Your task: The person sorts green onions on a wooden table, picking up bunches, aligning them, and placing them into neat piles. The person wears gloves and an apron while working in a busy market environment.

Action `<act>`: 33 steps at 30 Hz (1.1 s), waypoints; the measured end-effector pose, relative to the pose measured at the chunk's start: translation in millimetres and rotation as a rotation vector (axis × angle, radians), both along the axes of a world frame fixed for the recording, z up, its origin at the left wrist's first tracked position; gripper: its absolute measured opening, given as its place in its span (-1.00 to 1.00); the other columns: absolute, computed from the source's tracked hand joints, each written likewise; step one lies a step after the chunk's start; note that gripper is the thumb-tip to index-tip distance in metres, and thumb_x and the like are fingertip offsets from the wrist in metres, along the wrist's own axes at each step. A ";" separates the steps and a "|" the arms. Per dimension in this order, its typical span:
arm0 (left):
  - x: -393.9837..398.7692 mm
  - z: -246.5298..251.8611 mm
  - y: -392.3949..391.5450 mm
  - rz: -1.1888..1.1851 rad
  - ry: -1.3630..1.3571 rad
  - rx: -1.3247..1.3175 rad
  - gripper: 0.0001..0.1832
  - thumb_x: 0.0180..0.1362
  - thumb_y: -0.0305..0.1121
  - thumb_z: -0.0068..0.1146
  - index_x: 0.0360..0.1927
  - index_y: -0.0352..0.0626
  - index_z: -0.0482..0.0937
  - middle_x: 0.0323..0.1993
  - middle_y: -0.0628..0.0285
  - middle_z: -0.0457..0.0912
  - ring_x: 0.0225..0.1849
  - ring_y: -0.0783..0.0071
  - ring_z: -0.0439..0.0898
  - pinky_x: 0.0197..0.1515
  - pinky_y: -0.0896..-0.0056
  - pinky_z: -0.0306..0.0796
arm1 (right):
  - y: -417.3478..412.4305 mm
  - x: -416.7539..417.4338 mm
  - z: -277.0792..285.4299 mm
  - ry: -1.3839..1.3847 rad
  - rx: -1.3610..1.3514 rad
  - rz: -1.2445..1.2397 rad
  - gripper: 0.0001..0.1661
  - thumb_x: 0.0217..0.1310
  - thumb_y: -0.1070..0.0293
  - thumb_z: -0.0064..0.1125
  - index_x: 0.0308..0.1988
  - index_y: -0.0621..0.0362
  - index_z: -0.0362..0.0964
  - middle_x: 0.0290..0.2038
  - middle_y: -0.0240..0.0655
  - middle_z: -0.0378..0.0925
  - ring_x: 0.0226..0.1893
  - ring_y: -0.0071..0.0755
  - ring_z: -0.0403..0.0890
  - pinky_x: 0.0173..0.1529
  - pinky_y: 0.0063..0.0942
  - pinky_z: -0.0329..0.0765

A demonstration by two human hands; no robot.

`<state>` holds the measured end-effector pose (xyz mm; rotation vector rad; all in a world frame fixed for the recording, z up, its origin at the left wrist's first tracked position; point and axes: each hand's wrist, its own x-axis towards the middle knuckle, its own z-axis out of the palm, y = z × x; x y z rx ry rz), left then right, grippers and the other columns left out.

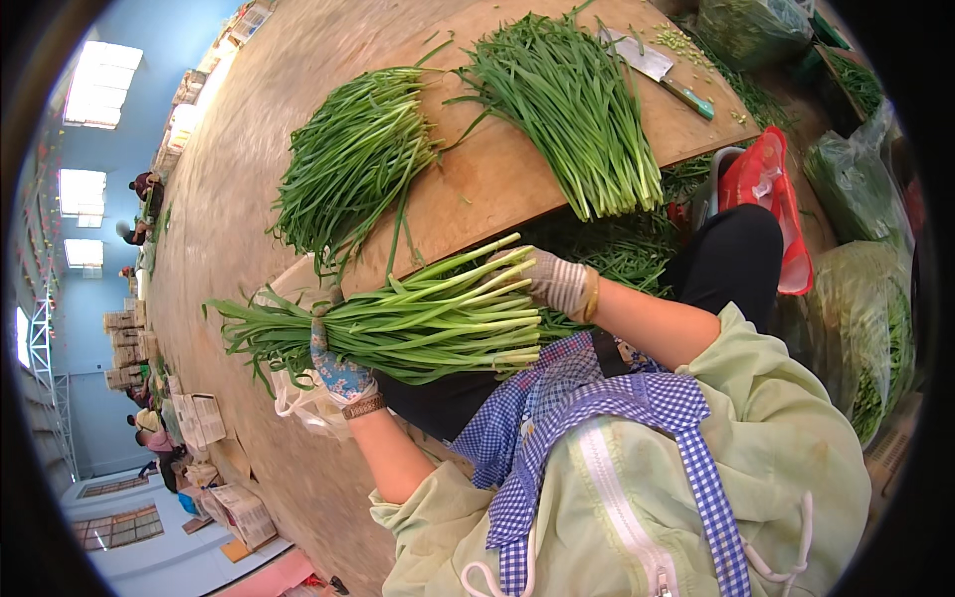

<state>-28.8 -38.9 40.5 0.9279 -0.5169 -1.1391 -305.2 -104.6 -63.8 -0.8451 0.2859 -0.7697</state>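
Observation:
My left hand (340, 367), in a floral glove with a watch at the wrist, is closed around the leafy part of a bunch of garlic chives (440, 317). The pale stem ends point right. At their upper edge my right hand (553, 282), in a striped knit glove, holds stems near the ends; some fingers are hidden behind them. A leafy pile of chives (354, 160) lies on the left of the wooden board (485, 186), and a larger pile (563, 112) lies right of it. A cleaver (649, 63) with a green handle rests beyond the larger pile.
Loose chive leaves (623, 257) lie below the board's near edge. A red plastic bag (768, 194) hangs by my right knee. Plastic bags of greens (858, 321) stand at the right. Several people and stacked crates (127, 339) are far off at the left.

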 end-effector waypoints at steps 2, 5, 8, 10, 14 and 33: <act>6.5 -6.0 0.3 0.013 -0.032 -0.015 -0.72 0.18 -0.28 -0.09 -0.12 -0.22 0.46 0.09 0.00 0.38 0.05 0.20 0.41 0.10 0.14 0.32 | 12.2 -4.6 8.8 -0.200 0.406 0.007 -0.68 0.07 0.32 0.15 -0.17 0.27 0.44 -0.28 -0.27 0.55 -0.23 -0.36 0.54 -0.09 -0.43 0.47; 31.6 -2.6 10.9 -0.039 0.080 -0.138 -0.76 0.18 -0.30 -0.08 -0.14 -0.16 0.48 0.12 0.03 0.35 0.05 0.16 0.40 0.12 0.07 0.29 | 18.5 -51.8 -3.1 0.108 0.045 -0.180 -0.66 0.09 0.28 0.12 -0.14 0.22 0.44 -0.30 -0.31 0.54 -0.26 -0.39 0.55 -0.14 -0.44 0.48; 60.4 -3.3 17.1 -0.085 0.122 -0.155 -0.78 0.15 -0.31 -0.05 -0.18 -0.13 0.52 0.18 0.08 0.30 0.05 0.15 0.41 0.11 0.02 0.30 | 10.4 -86.6 -4.8 1.561 -0.575 0.206 -0.49 -0.03 0.12 0.17 -0.03 -0.01 0.41 -0.18 -0.28 0.54 -0.34 -0.47 0.57 -0.23 -0.58 0.49; 65.4 -6.3 12.5 -0.174 0.139 -0.173 -0.79 0.16 -0.33 -0.07 -0.18 -0.14 0.52 0.17 0.08 0.30 0.04 0.15 0.42 0.08 0.00 0.33 | 21.5 -78.3 16.1 1.146 -0.335 -0.103 -0.46 -0.01 0.14 0.16 0.01 0.05 0.37 -0.14 -0.25 0.53 -0.28 -0.46 0.56 -0.17 -0.57 0.47; 42.8 -6.1 2.9 -0.116 0.098 -0.100 -0.78 0.16 -0.33 -0.07 -0.18 -0.17 0.50 0.15 0.07 0.32 0.01 0.16 0.44 0.05 0.04 0.37 | 8.9 -32.4 22.7 0.448 -0.100 -0.199 -0.48 0.06 0.28 0.15 0.02 0.26 0.33 -0.16 -0.27 0.53 -0.16 -0.49 0.51 -0.03 -0.54 0.43; 15.5 3.9 0.8 -0.011 -0.005 0.006 -0.70 0.11 -0.38 -0.04 -0.08 -0.27 0.40 0.05 -0.06 0.40 -0.02 0.17 0.46 -0.01 0.15 0.42 | -12.1 -32.1 70.8 1.021 -1.193 -0.331 -0.71 -0.06 0.35 0.10 -0.22 0.03 0.51 -0.37 -0.23 0.54 -0.32 -0.12 0.54 -0.22 -0.25 0.46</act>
